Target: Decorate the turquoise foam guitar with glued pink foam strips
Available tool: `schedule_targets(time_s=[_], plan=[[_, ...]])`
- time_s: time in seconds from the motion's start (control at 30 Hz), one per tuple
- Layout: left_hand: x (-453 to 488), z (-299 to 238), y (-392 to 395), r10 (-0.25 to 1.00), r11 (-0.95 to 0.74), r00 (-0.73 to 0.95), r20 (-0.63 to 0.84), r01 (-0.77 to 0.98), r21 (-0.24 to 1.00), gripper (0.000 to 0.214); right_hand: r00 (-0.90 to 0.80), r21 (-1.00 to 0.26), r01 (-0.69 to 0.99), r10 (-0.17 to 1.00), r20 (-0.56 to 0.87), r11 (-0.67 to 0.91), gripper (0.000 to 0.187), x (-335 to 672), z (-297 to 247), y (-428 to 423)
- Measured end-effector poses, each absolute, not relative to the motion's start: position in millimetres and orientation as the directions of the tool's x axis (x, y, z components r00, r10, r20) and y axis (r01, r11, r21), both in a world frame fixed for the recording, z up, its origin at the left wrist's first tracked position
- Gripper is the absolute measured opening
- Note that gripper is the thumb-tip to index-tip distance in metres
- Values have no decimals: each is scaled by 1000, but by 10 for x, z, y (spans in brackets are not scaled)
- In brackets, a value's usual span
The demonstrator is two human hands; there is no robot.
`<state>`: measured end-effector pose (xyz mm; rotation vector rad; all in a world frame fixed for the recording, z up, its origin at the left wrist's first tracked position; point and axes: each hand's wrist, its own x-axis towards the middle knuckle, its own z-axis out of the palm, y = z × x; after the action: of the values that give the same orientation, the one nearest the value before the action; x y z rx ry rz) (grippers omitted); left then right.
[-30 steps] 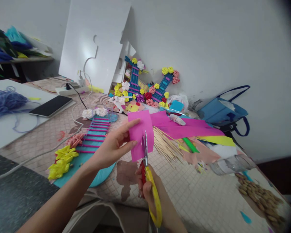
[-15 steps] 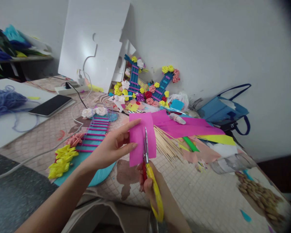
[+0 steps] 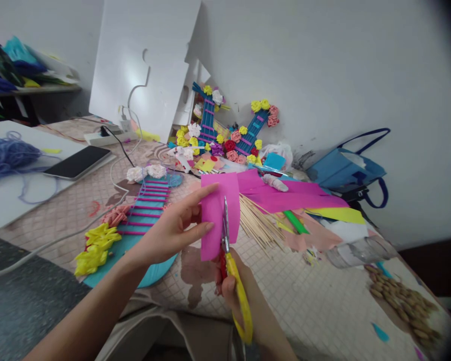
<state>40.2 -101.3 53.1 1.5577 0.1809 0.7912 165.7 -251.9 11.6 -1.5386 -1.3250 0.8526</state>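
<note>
My left hand (image 3: pixel 173 230) pinches the left edge of a small pink paper sheet (image 3: pixel 213 213), held upright above the table. My right hand (image 3: pixel 240 296) grips yellow-handled scissors (image 3: pixel 235 281) from below. Their blades stand up through the lower middle of the pink sheet, along a cut. A bundle of thin wooden sticks (image 3: pixel 259 225) lies just right of the sheet.
A teal board with pink rungs and yellow paper flowers (image 3: pixel 139 220) lies to the left. Larger pink paper (image 3: pixel 285 195), a green marker (image 3: pixel 295 222), a blue bag (image 3: pixel 346 170), a phone (image 3: pixel 77 163), blue yarn (image 3: pixel 5 153) and a plastic bottle (image 3: pixel 361 253) lie around.
The scissor blades have moved a little further up into the pink sheet. Both hands have barely shifted.
</note>
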Motion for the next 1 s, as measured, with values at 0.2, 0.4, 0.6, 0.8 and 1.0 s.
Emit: schedule_targets(time_s=[0.2, 0.4, 0.6, 0.8, 1.0], plan=[[398, 519, -1012, 535, -182, 753, 382, -339, 923, 58, 201, -932, 363, 975, 98, 19, 40, 1662, 105, -2503], [397, 515, -1023, 546, -180, 755, 363, -318, 931, 59, 236, -950, 312, 969, 74, -4, 45, 1631, 115, -2482], [403, 522, -1037, 546, -160, 755, 364, -332, 930, 59, 282, -955, 292, 959, 37, -49, 53, 1608, -4, -2483], [411, 522, -1026, 535, -157, 764, 361, -330, 931, 60, 334, -990, 135, 943, 8, -39, 64, 1592, -289, -2462], [418, 507, -1025, 530, -147, 770, 355, -329, 933, 61, 330, -996, 63, 943, -37, -61, 62, 1563, -241, -2436]])
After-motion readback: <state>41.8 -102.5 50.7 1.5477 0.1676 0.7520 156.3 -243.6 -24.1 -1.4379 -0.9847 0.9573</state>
